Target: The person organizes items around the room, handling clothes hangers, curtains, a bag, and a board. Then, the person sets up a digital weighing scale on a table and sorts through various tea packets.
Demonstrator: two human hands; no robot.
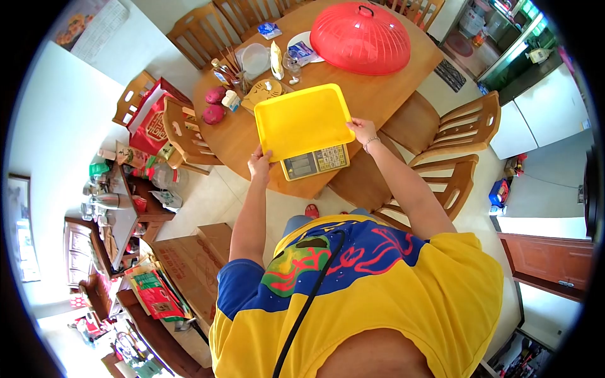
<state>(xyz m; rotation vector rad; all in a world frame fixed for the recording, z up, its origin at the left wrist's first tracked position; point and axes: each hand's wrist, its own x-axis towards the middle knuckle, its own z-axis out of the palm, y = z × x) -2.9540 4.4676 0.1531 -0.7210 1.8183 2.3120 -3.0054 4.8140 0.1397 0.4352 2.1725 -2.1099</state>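
Observation:
Both of my hands grip a shallow yellow tray (302,120) by its near corners. My left hand (259,165) is closed on the near left corner, and my right hand (363,131) pinches the right edge, with a bracelet on that wrist. Beneath the tray's near edge, the keypad and display of a yellow digital scale (315,163) stick out at the table's edge. The rest of the scale is hidden by the tray, so I cannot tell whether the two touch. Nothing lies in the tray.
On the wooden table (372,94) stand a red mesh food cover (360,38), a clear bowl (256,60), a cat-shaped board (263,93) and purple-red dragon fruits (214,114). Wooden chairs (460,129) surround it. A cardboard box (188,268) is on the floor at left.

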